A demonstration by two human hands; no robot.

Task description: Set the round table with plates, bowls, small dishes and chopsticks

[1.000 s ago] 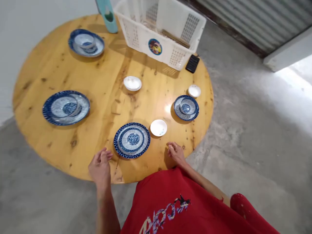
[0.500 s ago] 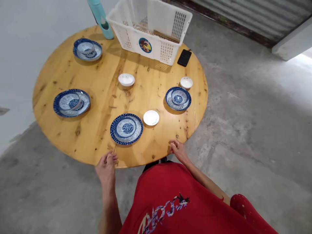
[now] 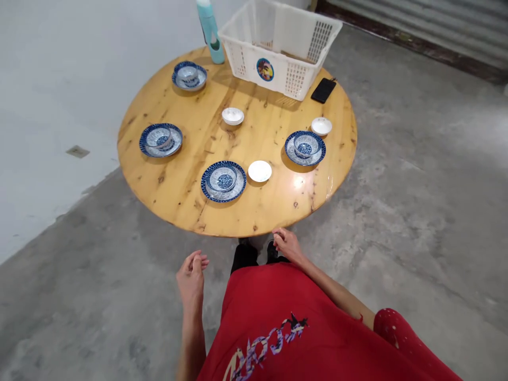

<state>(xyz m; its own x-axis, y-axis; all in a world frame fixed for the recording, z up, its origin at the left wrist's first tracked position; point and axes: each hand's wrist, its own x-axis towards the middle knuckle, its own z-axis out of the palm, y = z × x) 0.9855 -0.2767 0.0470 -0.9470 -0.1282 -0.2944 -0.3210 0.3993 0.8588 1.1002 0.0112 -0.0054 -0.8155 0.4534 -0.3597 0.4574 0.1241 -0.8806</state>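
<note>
Both hands hold nothing. My left hand (image 3: pixel 192 272) hangs in the air short of the round wooden table (image 3: pixel 190 164), its fingers loosely bent and apart. At the table's near edge is my right hand (image 3: pixel 286 243), fingers relaxed and half curled; whether it touches the edge I cannot tell. Nearest to them, a blue-and-white plate (image 3: pixel 216 198) carries a patterned bowl (image 3: pixel 222 180), with a small white dish (image 3: pixel 260 171) to its right. Farther right, another plate (image 3: pixel 289 148) bears a bowl (image 3: pixel 305 145), and a small white bowl (image 3: pixel 321 126) sits just behind it.
Two more bowl-topped plates, a left one (image 3: pixel 174 147) and a far one (image 3: pixel 200 83), stand on the table. White dishes (image 3: pixel 233 116) lie mid-table. At the back are a turquoise bottle (image 3: pixel 210 32), a white plastic basket (image 3: pixel 273 74) and a black phone (image 3: pixel 324 90).
The view has shifted, and the table now appears farther from me. My left hand, earlier over the table's near edge, is now clear of it. The dishes keep their places on the table.
</note>
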